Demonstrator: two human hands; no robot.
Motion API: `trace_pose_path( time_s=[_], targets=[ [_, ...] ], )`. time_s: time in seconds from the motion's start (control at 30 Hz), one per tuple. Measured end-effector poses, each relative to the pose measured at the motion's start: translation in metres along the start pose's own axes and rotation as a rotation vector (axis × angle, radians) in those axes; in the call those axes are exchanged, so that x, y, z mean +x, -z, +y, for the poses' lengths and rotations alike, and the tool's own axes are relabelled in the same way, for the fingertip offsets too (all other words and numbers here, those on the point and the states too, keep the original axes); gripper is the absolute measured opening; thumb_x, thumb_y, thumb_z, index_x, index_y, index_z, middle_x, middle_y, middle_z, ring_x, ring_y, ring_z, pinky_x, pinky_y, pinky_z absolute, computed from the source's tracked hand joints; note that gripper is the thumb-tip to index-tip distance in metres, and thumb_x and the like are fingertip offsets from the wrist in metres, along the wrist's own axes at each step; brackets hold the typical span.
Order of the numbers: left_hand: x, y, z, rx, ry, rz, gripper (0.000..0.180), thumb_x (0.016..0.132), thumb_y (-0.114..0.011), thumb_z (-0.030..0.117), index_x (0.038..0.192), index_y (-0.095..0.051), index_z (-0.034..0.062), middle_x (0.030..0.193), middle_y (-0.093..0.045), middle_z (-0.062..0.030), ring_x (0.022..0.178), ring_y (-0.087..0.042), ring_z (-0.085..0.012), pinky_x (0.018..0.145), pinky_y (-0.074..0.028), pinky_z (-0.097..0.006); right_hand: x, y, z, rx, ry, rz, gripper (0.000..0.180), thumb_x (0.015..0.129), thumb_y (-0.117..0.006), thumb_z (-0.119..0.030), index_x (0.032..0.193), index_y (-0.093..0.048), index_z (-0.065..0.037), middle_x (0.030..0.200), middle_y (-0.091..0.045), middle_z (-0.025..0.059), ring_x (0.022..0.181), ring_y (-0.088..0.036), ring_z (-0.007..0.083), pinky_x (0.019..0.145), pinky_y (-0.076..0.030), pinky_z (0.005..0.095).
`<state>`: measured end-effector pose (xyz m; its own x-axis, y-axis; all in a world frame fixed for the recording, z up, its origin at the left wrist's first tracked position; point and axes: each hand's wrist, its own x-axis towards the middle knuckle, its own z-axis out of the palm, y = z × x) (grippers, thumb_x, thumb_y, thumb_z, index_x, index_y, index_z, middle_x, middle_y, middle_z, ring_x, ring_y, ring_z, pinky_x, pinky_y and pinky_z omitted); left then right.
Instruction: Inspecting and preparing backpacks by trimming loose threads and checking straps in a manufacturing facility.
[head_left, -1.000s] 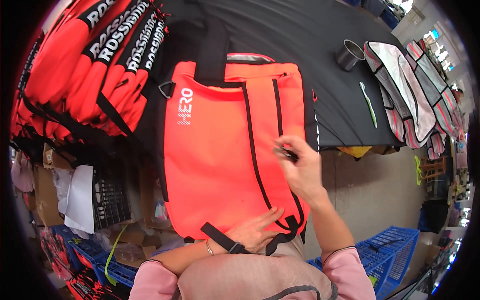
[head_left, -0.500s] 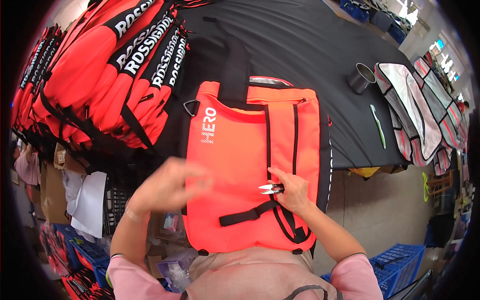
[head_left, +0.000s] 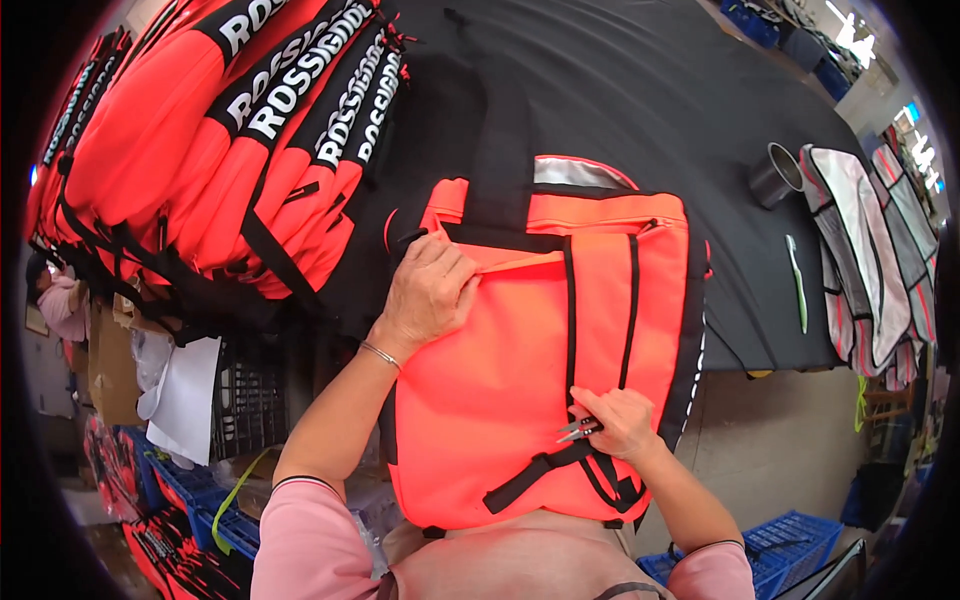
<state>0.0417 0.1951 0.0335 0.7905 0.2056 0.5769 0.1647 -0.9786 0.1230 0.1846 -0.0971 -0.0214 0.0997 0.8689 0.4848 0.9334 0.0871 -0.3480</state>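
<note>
Swinging upward since half a second ago, the left hand [head_left: 428, 295] is pinching the pocket edge [head_left: 520, 263] with its fingers closed, and the right hand [head_left: 617, 422] is curling snugly around small thread snips [head_left: 578, 430], blades pointing left. Beneath both, the orange-red backpack [head_left: 490, 390] is stretching from the black-draped table [head_left: 610, 70] to the person's waist, with stacked red bags [head_left: 190, 190] leaning at left.

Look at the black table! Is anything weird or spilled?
The toothbrush looks odd: it lies on the black cloth near a dark cup, a funny thing where someone handles an orange bag. I see no spill.
</note>
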Motion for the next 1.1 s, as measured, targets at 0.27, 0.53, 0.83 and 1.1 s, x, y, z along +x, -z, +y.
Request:
trace_pose_path(
  time_s=[0.27,0.53,0.83,1.1],
  targets=[
    [0.004,-0.006,-0.004,-0.038,0.011,0.017,0.011,0.071,-0.068,0.007,0.078,-0.059,0.0063,0.074,-0.055,-0.0074,0.079,-0.057,-0.0255,0.09,-0.045,-0.039,0.03,0.007,-0.007,0.444,-0.279,0.29,0.021,0.071,-0.076,0.002,0.089,-0.065,-0.002,0.058,-0.053,0.0003,0.05,-0.051,0.0102,0.046,-0.038,0.0247],
    [0.005,-0.005,-0.009,-0.037,0.036,0.038,0.014,0.071,-0.07,0.007,0.081,-0.061,0.0048,0.077,-0.058,-0.0089,0.079,-0.058,-0.0288,0.087,-0.047,-0.043,0.257,0.006,0.072,0.443,-0.706,0.142,0.028,0.092,-0.062,-0.027,0.095,-0.07,0.0,0.06,-0.053,0.0048,0.057,-0.046,0.0122,0.057,-0.041,0.0311],
    [0.006,-0.011,-0.002,-0.138,0.091,0.198,0.033,0.08,-0.062,-0.001,0.113,-0.064,0.0033,0.106,-0.067,-0.0118,0.1,-0.064,-0.027,0.087,-0.051,-0.038,0.312,-0.059,0.107,0.525,-0.958,0.302,0.052,0.083,-0.071,-0.028,0.122,-0.06,0.004,0.112,-0.068,0.0197,0.094,-0.068,0.0254,0.085,-0.052,0.0341],
    [0.019,0.01,0.0,-0.701,0.571,0.358,0.029,0.099,-0.049,0.017,0.118,-0.06,-0.0028,0.103,-0.067,-0.0179,0.093,-0.067,-0.0282,0.084,-0.05,-0.034,0.224,-0.006,-0.009,0.912,-0.494,0.4,0.035,0.092,-0.065,-0.01,0.126,-0.061,-0.001,0.084,-0.051,-0.0073,0.068,-0.042,0.0012,0.062,-0.04,0.0187]
  ],
)
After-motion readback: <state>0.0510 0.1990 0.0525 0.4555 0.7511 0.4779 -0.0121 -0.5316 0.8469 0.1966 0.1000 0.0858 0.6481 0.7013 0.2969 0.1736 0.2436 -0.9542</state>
